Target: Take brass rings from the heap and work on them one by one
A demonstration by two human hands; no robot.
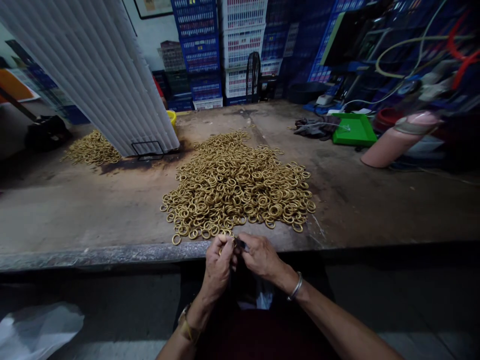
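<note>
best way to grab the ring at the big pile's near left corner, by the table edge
Likely pinch the outer rim of that ring, coming from the near left: it lies flat with bare tabletop on its left, while the big pile crowds its far right.

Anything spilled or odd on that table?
Yes: a dark brown stain marks the table around the foot of the corrugated panel, unlike the paler wood nearby; its cause isn't visible. Also, one ring lies at the pile's edge, close to the table's front.
</note>
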